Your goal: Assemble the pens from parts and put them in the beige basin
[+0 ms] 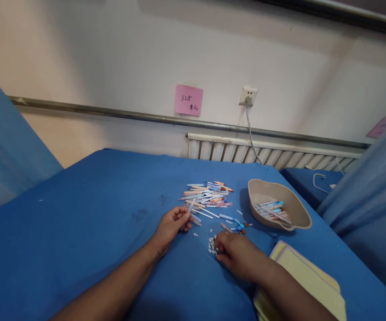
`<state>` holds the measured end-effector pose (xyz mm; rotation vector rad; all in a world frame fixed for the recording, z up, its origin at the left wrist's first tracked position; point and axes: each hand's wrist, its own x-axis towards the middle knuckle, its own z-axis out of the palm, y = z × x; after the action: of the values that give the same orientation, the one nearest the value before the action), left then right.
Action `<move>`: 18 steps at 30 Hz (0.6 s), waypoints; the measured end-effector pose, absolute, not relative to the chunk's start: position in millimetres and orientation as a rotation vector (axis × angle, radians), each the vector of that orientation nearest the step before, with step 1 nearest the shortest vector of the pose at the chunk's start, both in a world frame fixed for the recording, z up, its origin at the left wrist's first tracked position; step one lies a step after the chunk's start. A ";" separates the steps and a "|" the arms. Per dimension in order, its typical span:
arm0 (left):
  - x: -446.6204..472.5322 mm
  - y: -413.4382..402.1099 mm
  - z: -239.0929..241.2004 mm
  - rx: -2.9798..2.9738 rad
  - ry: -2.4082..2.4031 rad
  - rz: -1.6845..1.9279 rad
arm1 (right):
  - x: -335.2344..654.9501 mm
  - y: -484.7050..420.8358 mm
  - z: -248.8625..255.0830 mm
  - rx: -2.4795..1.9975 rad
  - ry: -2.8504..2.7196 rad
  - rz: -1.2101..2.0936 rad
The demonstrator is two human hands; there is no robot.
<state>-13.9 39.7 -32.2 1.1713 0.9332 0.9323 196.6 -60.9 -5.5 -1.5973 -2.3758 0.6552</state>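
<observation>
While left fingers [182, 219] pinch it, a pale tube [190, 207] slants upward

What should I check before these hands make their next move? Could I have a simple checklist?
1. Left hand has hold of the slim, pale pen-like piece: ok.
2. Right hand is at the cluster of small white pieces: ok.
3. Right hand grips one of those pieces: cannot tell; its fingertips are partly hidden.
4. All small white pieces lie together: not ok; a few lie apart on the blue cloth-like surface.
5. Beige, bowl-like basin stands upright: ok, with slender pens inside.
6. Right forearm is off the pale yellow flat stack: cannot tell; it crosses in front.
</observation>
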 end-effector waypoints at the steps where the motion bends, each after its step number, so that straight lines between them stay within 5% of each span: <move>1: -13.9 39.8 -32.4 1.174 0.931 0.931 | 194.9 -62.7 -8.4 -1.633 -2.399 0.608; 9: -13.0 39.7 -31.3 1.144 0.928 0.955 | 176.4 -60.0 -6.9 -1.924 -2.262 0.290; 18: -13.2 39.7 -30.0 1.130 0.970 1.005 | 105.6 -123.3 -33.3 -1.505 -2.637 0.439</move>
<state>-13.2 39.7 -30.0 1.1300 0.9700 1.0052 105.6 -123.3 -33.3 -1.5050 -2.6371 0.4387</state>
